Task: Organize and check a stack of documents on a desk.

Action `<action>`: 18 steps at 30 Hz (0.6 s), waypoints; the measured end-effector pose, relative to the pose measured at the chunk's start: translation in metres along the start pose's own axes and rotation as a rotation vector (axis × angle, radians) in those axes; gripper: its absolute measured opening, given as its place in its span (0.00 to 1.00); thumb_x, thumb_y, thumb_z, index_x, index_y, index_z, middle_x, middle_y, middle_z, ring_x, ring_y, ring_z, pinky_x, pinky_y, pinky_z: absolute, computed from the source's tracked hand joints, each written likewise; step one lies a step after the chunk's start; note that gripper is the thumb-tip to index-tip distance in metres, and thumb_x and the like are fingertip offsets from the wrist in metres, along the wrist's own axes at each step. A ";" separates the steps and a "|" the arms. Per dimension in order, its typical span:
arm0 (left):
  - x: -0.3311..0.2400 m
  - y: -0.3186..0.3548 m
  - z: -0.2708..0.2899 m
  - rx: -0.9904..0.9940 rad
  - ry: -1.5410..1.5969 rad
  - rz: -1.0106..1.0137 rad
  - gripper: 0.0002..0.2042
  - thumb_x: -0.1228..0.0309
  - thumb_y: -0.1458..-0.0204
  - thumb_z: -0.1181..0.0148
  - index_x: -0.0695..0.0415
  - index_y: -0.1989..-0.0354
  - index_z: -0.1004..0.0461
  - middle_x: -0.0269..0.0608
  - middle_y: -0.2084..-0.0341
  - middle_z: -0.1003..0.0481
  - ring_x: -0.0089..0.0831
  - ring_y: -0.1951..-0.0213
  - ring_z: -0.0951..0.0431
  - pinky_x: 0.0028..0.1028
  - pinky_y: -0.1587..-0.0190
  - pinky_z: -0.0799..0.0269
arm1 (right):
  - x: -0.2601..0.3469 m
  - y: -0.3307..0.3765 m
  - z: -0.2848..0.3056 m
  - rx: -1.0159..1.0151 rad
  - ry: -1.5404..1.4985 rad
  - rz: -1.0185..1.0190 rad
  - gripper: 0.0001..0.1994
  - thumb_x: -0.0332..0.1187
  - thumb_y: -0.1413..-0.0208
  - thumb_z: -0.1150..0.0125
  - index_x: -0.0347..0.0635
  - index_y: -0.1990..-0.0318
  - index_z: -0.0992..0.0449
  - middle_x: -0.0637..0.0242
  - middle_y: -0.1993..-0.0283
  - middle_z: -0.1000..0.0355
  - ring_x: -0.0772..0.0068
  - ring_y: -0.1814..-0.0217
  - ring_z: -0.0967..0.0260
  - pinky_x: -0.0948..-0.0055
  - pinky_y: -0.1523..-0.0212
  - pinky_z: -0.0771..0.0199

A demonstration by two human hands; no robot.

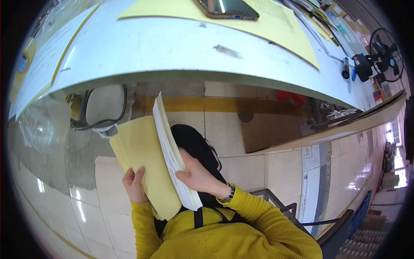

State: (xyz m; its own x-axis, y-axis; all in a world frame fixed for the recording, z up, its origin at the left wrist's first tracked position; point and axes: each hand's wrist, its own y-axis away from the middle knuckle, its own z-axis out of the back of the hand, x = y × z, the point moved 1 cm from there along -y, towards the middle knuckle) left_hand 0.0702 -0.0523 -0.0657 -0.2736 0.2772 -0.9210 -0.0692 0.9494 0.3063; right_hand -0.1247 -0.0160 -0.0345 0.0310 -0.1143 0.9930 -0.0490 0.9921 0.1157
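Over my lap lies a stack of yellow paper sheets (153, 159), its far left edge fanned a little. My left hand (135, 184) grips it by the lower left edge, thumb on top. A thick sheaf of white printed sheets (167, 142) stands tilted along the stack's right side. My right hand (194, 172), with a metal wristwatch on the wrist, is closed round the sheaf's right edge. Whether the two bundles are joined along their shared edge I cannot tell.
Ahead is a white table (172, 49) with a phone (228, 9) on a yellow sheet (284, 39). A small black fan (384, 58) stands at its right end. Cardboard (327, 129) juts out at right. A grey chair (105, 105) stands below the table at left.
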 end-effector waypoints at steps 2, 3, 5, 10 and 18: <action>0.002 -0.001 0.011 -0.036 0.022 -0.011 0.03 0.80 0.52 0.42 0.63 0.75 0.29 0.35 0.74 0.26 0.20 0.71 0.28 0.19 0.69 0.32 | 0.000 0.002 0.002 0.036 -0.027 0.013 0.28 0.21 0.54 0.48 0.35 0.41 0.44 0.56 0.49 0.35 0.71 0.46 0.39 0.73 0.49 0.36; 0.005 -0.002 0.016 -0.060 0.019 -0.014 0.03 0.80 0.52 0.42 0.63 0.75 0.29 0.35 0.74 0.26 0.20 0.71 0.28 0.19 0.69 0.32 | -0.008 0.007 0.010 0.057 -0.021 0.019 0.28 0.21 0.54 0.47 0.35 0.41 0.43 0.57 0.48 0.36 0.71 0.45 0.41 0.73 0.48 0.37; 0.014 -0.002 0.018 -0.010 -0.376 -0.176 0.04 0.78 0.53 0.40 0.63 0.74 0.29 0.38 0.77 0.26 0.24 0.73 0.27 0.22 0.69 0.32 | -0.020 0.020 0.028 -0.056 -0.174 -0.186 0.24 0.20 0.50 0.46 0.35 0.44 0.41 0.62 0.49 0.33 0.75 0.50 0.36 0.74 0.50 0.33; 0.005 0.008 -0.015 -0.126 -0.596 -0.521 0.09 0.73 0.53 0.38 0.65 0.74 0.31 0.46 0.82 0.32 0.33 0.81 0.34 0.28 0.75 0.36 | -0.046 0.034 0.048 -0.227 -0.385 -0.300 0.17 0.29 0.42 0.48 0.35 0.46 0.37 0.64 0.52 0.31 0.78 0.53 0.34 0.78 0.52 0.33; -0.009 0.001 -0.003 -0.070 -0.874 -0.054 0.11 0.72 0.50 0.40 0.66 0.76 0.33 0.41 0.81 0.30 0.24 0.76 0.33 0.22 0.71 0.36 | -0.060 0.036 0.046 -0.250 -0.492 -0.256 0.20 0.33 0.40 0.50 0.35 0.43 0.38 0.64 0.51 0.31 0.78 0.53 0.33 0.80 0.52 0.33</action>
State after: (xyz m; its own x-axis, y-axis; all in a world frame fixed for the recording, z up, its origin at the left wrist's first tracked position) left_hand 0.0696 -0.0540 -0.0562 0.5620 0.2732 -0.7807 -0.1270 0.9612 0.2449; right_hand -0.1737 0.0241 -0.0889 -0.4576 -0.3023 0.8362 0.1372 0.9052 0.4023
